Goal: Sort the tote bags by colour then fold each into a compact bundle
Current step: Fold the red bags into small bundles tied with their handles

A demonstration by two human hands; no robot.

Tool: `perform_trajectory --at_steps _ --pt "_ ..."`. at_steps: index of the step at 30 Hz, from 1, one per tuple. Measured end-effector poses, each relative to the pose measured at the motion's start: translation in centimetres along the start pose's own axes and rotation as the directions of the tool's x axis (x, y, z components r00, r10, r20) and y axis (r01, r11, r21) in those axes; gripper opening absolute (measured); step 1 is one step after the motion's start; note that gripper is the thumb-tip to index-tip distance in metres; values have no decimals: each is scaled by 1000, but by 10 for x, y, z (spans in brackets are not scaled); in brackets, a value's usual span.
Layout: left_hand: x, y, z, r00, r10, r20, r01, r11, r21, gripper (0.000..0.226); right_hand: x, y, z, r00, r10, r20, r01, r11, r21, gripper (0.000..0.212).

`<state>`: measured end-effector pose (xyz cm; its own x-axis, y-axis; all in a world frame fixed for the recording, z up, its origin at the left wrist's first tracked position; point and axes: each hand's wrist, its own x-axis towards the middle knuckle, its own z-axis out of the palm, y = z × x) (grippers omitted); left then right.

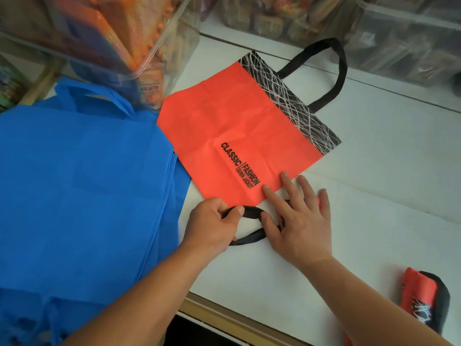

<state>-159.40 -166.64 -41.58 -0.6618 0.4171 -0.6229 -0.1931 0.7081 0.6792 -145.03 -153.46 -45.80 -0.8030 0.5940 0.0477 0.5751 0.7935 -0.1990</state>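
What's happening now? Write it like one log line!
left hand: grips near black handle | right hand: flat on orange bag edge | blue bags: piled left | folded bundle: near right

One wide-angle view, worn on the head, looks forward and steeply down onto the white tabletop (374,171) from close above. Both forearms enter from the bottom edge. The left hand (214,221) and right hand (299,221) sit just below centre, meeting at a black handle (252,210). An orange tote bag (224,126) fills the middle and blue tote bags (74,183) the left side. Clear bins (99,33) line the far top edge.
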Motion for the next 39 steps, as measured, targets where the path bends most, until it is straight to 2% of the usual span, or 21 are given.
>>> perform_trajectory --at_steps 3,5,6,8,9,10,11,13,15,18,21,22,24,27,28,29,31,33,36,39 --pt "4 -6 0 998 52 -28 -50 997 60 31 1 -1 -1 999 -26 -36 27 1000 4 53" --pt "5 -12 -1 976 200 -88 -174 955 239 31 0 0 -1 999 -31 -29 32 999 8 53" --pt "4 -14 -3 940 320 -118 -252 885 391 31 -1 0 0 999 -33 -25 34 999 8 54" --pt "4 -11 -11 786 613 -77 -429 631 646 29 -1 0 0 999 -40 -29 40 999 7 52" --pt "5 -8 -15 682 732 10 -538 492 685 25 -1 0 1 998 -45 -35 46 999 10 51" --pt "8 -7 -20 569 808 155 -664 340 665 18 -1 1 1 998 -49 -38 50 999 14 51" --pt "14 -10 -25 456 831 320 -772 190 606 9 -1 1 2 998 -52 -36 52 999 16 51" --pt "28 -19 -35 286 769 571 -885 -16 465 19 -1 2 3 998 -52 -20 52 999 10 52" --pt "41 -28 -49 252 683 686 -911 -72 407 30 -1 3 3 998 -55 -6 55 998 1 54" --pt "56 -24 -71 282 579 765 -920 -64 387 37 -1 3 3 998 -61 6 61 998 -1 54" --pt "59 -3 -77 246 584 774 -940 -50 337 17 0 2 3 998 -59 10 59 998 1 54" --pt "57 3 -76 238 597 766 -949 -26 315 16 0 3 3 998 -57 8 57 998 3 54" --pt "48 12 -72 251 605 756 -964 85 252 21 0 3 2 998 -61 0 61 998 4 54" --pt "30 15 -64 234 626 743 -965 246 97 18 -1 1 2 998 -59 7 59 998 5 52" --pt "24 16 -60 259 628 734 -947 315 64 17 -1 1 1 998 -54 16 54 999 8 52" --pt "19 18 -55 316 629 710 -914 402 52 16 -1 1 0 998 -52 26 52 999 9 52" --pt "16 21 -47 494 611 618 -794 607 33 15 -1 2 -2 998 -47 50 46 999 17 52" --pt "24 23 -41 648 584 488 -654 756 -36 13 -1 1 -5 998 -37 57 35 999 38 51" --pt "33 14 -26 785 509 354 -526 849 -53 16 -1 -1 -8 998 -11 58 7 998 69 55" --pt "31 -2 -5 883 432 182 -451 889 78 21 1 -3 -9 997 -9 73 4 998 67 70"
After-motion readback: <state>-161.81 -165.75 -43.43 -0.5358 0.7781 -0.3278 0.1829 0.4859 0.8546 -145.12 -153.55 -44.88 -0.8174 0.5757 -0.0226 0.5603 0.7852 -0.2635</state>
